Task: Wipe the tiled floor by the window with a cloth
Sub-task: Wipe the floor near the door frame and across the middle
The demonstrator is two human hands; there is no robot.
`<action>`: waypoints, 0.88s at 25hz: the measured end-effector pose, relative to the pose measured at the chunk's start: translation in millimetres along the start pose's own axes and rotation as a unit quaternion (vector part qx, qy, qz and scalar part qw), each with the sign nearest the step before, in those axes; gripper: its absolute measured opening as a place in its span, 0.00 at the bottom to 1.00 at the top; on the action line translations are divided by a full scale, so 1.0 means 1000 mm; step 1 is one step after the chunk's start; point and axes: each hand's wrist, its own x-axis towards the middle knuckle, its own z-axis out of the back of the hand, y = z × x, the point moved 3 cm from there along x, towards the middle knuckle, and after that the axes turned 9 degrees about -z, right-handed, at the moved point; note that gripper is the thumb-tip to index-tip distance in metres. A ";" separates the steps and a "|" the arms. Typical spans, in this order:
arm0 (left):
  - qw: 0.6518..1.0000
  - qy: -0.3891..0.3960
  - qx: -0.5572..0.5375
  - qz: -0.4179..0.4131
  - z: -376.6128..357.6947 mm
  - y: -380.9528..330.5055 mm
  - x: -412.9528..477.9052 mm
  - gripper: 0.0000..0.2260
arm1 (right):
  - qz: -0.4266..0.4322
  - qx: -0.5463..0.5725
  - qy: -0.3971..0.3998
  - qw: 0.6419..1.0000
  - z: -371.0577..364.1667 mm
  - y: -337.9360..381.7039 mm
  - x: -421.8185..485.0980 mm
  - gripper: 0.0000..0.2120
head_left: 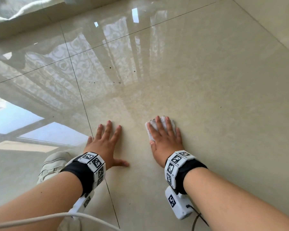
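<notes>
Glossy beige tiled floor (207,80) fills the view, its dark grout lines crossing at the left and upper centre; the polished surface mirrors a patterned curtain and, at lower left, window panes with blue sky. A pale raised sill or ledge (23,22) borders the floor along the top left, with bunched white fabric (15,9) lying above it.

My two forearms enter from the bottom edge, each banded at the wrist by a black strap carrying white blocks with black square markers: left wristband (92,167), right wristband (177,165). A light-coloured shoe (52,165) rests on the floor just beside my left forearm. A white cable (40,219) curves across the lower left corner.

My left hand (105,144) lies flat on bare tile, fingers spread, holding nothing, just right of a grout line. My right hand (165,140) lies well apart from it, palm down and fingers extended, pressing a white cloth (151,130) against the floor; the cloth shows past my fingertips and along the thumb side.

Small dark specks (119,82) dot the tile ahead of both hands.
</notes>
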 end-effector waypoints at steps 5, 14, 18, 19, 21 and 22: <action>1.000 0.019 -0.014 -0.011 0.001 -0.010 0.005 0.65 | 0.061 -0.035 0.013 0.997 -0.017 0.018 -0.021 0.29; 0.999 0.032 -0.015 -0.022 0.015 -0.045 0.028 0.67 | 0.005 -0.017 -0.008 1.000 0.010 -0.028 -0.010 0.29; 0.999 0.033 -0.023 -0.021 0.014 -0.056 0.030 0.67 | -0.113 0.007 -0.043 0.993 0.028 -0.084 -0.003 0.31; 0.999 0.034 -0.023 -0.023 0.013 -0.060 0.031 0.67 | -0.148 0.019 -0.051 0.987 0.031 -0.099 -0.002 0.31; 0.999 0.037 -0.023 -0.029 0.011 -0.069 0.030 0.67 | -0.211 0.049 -0.059 0.975 0.035 -0.121 -0.001 0.30; 0.999 0.037 -0.022 -0.031 0.010 -0.073 0.030 0.67 | -0.232 0.060 -0.058 0.969 0.036 -0.126 -0.001 0.29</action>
